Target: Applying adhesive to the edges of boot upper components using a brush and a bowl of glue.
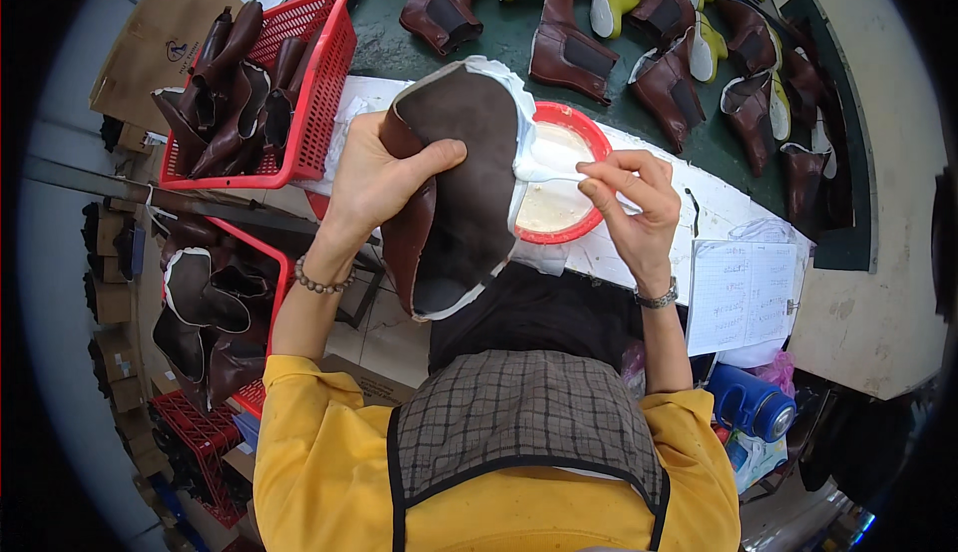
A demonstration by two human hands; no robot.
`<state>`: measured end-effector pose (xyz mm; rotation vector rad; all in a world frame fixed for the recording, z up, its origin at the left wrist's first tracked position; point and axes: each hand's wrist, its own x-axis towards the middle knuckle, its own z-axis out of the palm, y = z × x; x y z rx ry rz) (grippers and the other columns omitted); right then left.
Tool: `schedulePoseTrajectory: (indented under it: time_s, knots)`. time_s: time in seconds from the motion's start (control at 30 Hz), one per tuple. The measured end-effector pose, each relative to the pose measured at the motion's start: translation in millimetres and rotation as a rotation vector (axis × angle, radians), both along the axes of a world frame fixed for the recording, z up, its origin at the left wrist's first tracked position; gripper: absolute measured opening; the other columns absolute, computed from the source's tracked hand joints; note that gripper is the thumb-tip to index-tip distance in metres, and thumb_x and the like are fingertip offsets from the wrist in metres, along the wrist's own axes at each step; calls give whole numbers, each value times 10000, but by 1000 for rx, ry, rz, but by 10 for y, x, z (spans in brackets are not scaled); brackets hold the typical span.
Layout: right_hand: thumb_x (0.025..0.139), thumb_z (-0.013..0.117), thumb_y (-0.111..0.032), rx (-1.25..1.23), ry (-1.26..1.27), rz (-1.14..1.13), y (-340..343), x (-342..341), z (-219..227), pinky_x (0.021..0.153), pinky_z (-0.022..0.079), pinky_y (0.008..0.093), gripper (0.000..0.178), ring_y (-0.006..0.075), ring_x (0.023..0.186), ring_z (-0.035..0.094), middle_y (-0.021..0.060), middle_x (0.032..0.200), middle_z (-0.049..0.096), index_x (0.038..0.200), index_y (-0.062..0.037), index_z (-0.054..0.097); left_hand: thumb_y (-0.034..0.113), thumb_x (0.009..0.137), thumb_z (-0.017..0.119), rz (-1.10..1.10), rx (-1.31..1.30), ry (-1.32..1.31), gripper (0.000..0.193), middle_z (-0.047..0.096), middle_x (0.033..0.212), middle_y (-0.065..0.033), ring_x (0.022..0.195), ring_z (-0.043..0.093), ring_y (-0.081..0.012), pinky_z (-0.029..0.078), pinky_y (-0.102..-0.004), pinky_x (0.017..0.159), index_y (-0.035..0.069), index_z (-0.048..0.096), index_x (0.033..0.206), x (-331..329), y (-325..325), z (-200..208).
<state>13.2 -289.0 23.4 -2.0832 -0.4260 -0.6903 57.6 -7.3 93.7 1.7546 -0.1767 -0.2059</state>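
My left hand [384, 173] grips a dark brown leather boot upper [464, 183], thumb across its brown lining and fingers behind it. White glue coats the upper's right edge. Between thumb and fingertips, my right hand [636, 193] pinches a slim white glue applicator [564, 175]. Its broad white end touches the coated edge; whether it is a brush or a spoon, I cannot tell. Just beyond and partly behind the upper sits a red bowl [597, 133] with cream-white glue in it.
Red baskets [324, 93] of boot uppers stand at my left. Brown boots [569, 43] and yellow-green shoe lasts [612, 3] cover the dark green table [384, 38]. Near my right forearm lie a written notebook [738, 297] and a blue flask [748, 402].
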Motion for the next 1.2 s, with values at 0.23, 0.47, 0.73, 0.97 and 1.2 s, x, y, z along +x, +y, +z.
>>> schedulePoseTrajectory:
  time_s: [0.23, 0.47, 0.73, 0.97, 1.2]
  knots:
    - [812, 826, -144, 124, 237, -30, -117, -2, -143, 687, 492, 331, 169, 189, 804, 654, 16, 894, 699, 975, -103, 804, 155, 859, 780, 148, 286, -251, 336, 771, 991, -93, 912, 722, -182, 556, -316, 854, -55, 720, 1114, 347, 112, -289]
    - [835, 764, -162, -562, 246, -247, -191, 65, -317, 662, 517, 375, 72, 228, 782, 657, 33, 818, 649, 880, -110, 784, 357, 682, 945, 54, 370, -268, 1282, 401, 1544, -278, 1398, 474, -370, 400, -423, 1133, -18, 142, 1608, 510, 554, -1097]
    - [882, 772, -198, -259, 394, -306, -366, -34, -322, 608, 498, 345, 143, 228, 685, 676, 59, 844, 695, 973, -90, 794, 293, 494, 983, -72, 986, -460, 1450, 297, 1590, -238, 1417, 368, -437, 348, -561, 1115, 104, 111, 1638, -60, 609, -1368]
    - [884, 787, -154, -166, 424, -299, -432, -92, -477, 596, 467, 262, 157, 155, 672, 637, 63, 857, 699, 995, -44, 791, 113, 554, 878, 87, 634, -456, 1256, 427, 1481, -239, 1324, 472, -417, 418, -458, 1094, 57, 197, 1609, -48, 709, -1203]
    - [865, 800, -70, 244, 298, 15, -29, 23, -136, 594, 434, 233, 150, 85, 715, 593, 42, 867, 692, 1004, -15, 787, 155, 528, 963, -155, 496, -670, 1295, 419, 1501, -261, 1332, 472, -452, 398, -498, 1118, -9, 218, 1574, -384, 615, -820]
